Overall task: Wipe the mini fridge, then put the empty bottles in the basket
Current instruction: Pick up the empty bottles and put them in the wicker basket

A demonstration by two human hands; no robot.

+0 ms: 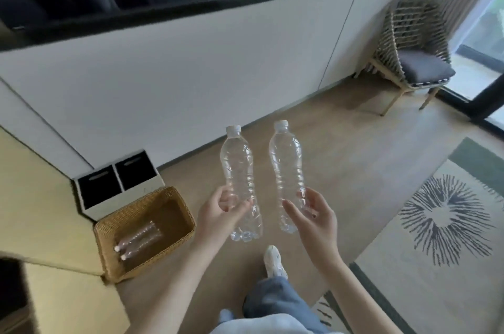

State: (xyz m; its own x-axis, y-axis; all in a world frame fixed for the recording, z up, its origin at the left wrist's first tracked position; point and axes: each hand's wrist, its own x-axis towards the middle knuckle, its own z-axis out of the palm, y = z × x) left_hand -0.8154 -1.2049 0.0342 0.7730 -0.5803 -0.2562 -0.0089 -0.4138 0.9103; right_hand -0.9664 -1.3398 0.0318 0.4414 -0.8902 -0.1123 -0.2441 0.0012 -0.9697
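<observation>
Two clear, empty plastic bottles with white caps were held up over the pale wooden floor, one in each hand. The left hand had its fingers and thumb curled round the low part of the left bottle. The right hand pinched the low part of the right bottle between thumb and fingers. Both bottles stood almost straight up, near each other but not touching.

The brown woven basket sat on the floor, down and to the left of the hands, just beside a white box with two black drawers. Two more clear bottles already lay inside it. The mini fridge could not be seen (so I could not tell if it was wiped).

What could go wrong? The bottles looked light and smooth, and they were held only near the bottom, so a loose grip could let one tip or slip out. The basket was low and off to one side. A bottle dropped from high up could bounce off the rim, or off the bottles inside, and roll away. The right bottle had the longer trip — it could bump the left bottle on the way.
</observation>
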